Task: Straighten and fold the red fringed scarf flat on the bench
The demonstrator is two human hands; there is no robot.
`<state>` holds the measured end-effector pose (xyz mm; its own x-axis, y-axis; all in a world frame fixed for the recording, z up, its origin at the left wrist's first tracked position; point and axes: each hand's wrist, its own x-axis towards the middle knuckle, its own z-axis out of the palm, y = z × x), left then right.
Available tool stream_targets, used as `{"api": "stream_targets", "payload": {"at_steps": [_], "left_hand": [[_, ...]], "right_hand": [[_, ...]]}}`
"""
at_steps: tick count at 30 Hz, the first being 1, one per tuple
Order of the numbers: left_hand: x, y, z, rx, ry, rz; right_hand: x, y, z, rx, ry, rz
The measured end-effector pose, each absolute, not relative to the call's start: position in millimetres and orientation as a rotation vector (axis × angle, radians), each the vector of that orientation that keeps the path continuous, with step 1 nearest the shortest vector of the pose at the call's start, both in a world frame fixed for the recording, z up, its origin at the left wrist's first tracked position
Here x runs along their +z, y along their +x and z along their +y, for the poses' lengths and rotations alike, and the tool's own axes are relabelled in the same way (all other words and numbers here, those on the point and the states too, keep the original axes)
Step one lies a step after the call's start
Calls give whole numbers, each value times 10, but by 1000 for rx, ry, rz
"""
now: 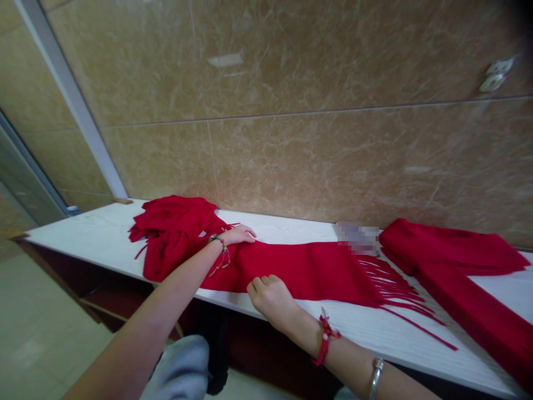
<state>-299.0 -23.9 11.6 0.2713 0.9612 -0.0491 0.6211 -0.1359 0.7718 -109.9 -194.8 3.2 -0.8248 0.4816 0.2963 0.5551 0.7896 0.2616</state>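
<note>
A long red scarf (316, 269) with fringed ends lies stretched along a white table (104, 239). Its left part is bunched in a heap (175, 228). My left hand (239, 234) lies flat on the scarf's far edge, fingers stretched out, a beaded bracelet on its wrist. My right hand (270, 294) rests at the scarf's near edge with the fingers curled onto the cloth; a red cord bracelet and a metal bangle are on that wrist. The fringe (395, 289) fans out to the right.
A second red scarf (458, 272) lies at the table's right end. A marble-tiled wall (333, 111) rises directly behind the table, with a white socket (497, 75) at the upper right. A glass door frame (70, 94) stands at the left.
</note>
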Motion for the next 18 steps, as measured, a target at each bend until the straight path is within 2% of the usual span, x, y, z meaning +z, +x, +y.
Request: {"api": "stream_targets", "payload": {"at_steps": [10,18], "left_hand": [[442,-2918,-329,953,1743,1341],[922,-2301,-270,1077,1747,1130]], "right_hand": [[282,-899,-1936,-659,-823,-2622],[549,-358,-1983,-872,-887,-2321]]}}
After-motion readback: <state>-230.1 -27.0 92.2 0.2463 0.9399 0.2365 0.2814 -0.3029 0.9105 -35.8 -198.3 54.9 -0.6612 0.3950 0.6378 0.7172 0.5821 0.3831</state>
